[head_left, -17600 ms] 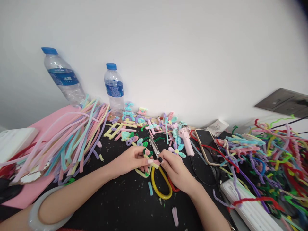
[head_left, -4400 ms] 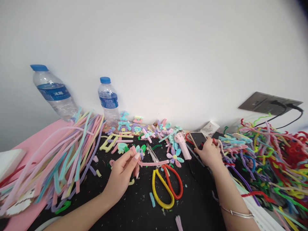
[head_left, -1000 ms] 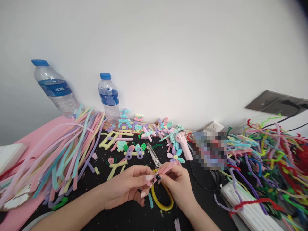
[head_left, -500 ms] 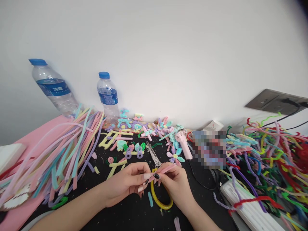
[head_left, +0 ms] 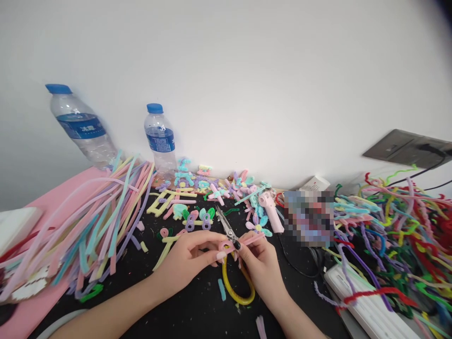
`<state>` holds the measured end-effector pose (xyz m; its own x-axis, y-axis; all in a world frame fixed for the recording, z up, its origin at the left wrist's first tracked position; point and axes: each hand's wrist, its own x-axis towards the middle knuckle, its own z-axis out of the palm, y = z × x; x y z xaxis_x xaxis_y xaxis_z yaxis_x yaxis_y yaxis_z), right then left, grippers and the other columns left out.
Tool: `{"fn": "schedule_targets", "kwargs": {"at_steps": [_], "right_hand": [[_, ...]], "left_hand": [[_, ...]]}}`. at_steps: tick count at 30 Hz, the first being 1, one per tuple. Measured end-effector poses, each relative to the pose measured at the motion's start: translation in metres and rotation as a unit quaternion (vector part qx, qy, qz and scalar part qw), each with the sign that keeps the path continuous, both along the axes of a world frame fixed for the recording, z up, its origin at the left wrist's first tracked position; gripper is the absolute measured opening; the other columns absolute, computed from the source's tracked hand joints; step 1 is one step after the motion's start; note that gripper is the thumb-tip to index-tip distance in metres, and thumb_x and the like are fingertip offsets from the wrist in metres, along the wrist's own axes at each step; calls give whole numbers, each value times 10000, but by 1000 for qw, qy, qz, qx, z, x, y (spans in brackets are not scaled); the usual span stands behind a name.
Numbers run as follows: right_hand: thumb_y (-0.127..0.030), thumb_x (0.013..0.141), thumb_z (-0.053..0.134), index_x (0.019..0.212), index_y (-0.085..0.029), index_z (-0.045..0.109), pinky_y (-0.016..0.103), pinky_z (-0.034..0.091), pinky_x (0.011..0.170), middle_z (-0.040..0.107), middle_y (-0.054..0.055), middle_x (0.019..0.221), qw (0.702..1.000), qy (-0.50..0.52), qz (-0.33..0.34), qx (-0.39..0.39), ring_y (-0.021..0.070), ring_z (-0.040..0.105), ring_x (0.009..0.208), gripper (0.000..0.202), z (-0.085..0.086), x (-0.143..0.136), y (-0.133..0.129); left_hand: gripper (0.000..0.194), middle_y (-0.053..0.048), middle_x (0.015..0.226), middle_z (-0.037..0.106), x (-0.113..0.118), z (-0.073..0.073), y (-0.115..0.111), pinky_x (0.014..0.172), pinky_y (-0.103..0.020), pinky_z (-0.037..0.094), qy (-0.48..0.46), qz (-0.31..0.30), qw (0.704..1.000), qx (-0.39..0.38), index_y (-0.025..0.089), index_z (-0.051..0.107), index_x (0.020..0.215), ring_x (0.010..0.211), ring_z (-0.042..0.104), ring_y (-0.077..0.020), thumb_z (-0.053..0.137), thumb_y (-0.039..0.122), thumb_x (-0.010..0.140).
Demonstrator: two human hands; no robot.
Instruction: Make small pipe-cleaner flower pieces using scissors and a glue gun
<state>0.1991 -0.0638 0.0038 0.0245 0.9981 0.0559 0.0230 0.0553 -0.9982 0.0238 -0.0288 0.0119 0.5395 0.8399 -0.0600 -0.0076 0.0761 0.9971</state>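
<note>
Lighting is diffuse and moderately bright; the wall (head_left: 247,84) beyond the right grip (head_left: 261,263) greys leftward. Wide-angle distortion stretches the outlet plate (head_left: 402,147) far right of the grip. Pixelation masks a patch (head_left: 309,218) nearer the grip; the upper-right corner is dark.

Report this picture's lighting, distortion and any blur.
In the head view: diffuse light on the wall, greyer at far left; the far-left bottle leans and stretches, probably wide-lens distortion; a pixelated patch hides what lies right of the pink tool; the pink strip between left hand and right hand looks slightly soft.
</note>
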Motion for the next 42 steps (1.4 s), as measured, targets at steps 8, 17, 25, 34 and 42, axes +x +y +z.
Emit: {"fn": "schedule_targets", "kwargs": {"at_steps": [8, 17, 25, 34, 42], "right_hand": [[-320, 850, 579, 667, -176, 529, 208, 320, 441, 494, -33, 605, 999, 16, 33, -11, 79, 425, 480, 238, -7, -1, 0], [-340, 866, 554, 694, -176, 534, 221, 306, 459, 498, -23, 591, 999, -30, 17, -6, 98, 416, 504, 238, -7, -1, -3], [-320, 878, 535, 688, -184, 547, 242, 354, 519, 505, -6, 647, 996, -86, 21, 28, 127, 467, 573, 234, -7, -2, -6], [-331, 883, 527, 650, -185, 516, 244, 358, 515, 495, 2, 654, 994, -103, 25, 40, 125, 461, 564, 274, -6, -3, -6], [-370, 880, 517, 681, -180, 550, 238, 357, 487, 521, 10, 641, 992, -119, 32, 18, 126, 453, 537, 277, -7, -3, -5]], "left_hand": [[180, -34, 848, 724, -3, -2, 1, 664, -249, 511, 86, 60, 983, 153, 217, 730, 943, 752, 644, -177, 619, 221, 801], [190, -23, 891, 748, -6, -9, -3, 755, -306, 504, 145, 109, 958, 220, 250, 725, 964, 805, 680, -213, 643, 301, 800], [161, 8, 892, 733, -10, -9, -2, 752, -241, 451, 201, 45, 920, 333, 245, 693, 922, 794, 666, -155, 560, 323, 873], [325, -71, 883, 720, -11, -3, 0, 684, -261, 430, 281, -16, 863, 420, 167, 667, 978, 777, 654, -174, 396, 344, 951], [331, -69, 826, 704, -12, -2, 1, 635, -261, 401, 323, -48, 838, 437, 175, 663, 962, 755, 643, -181, 382, 349, 953]]}}
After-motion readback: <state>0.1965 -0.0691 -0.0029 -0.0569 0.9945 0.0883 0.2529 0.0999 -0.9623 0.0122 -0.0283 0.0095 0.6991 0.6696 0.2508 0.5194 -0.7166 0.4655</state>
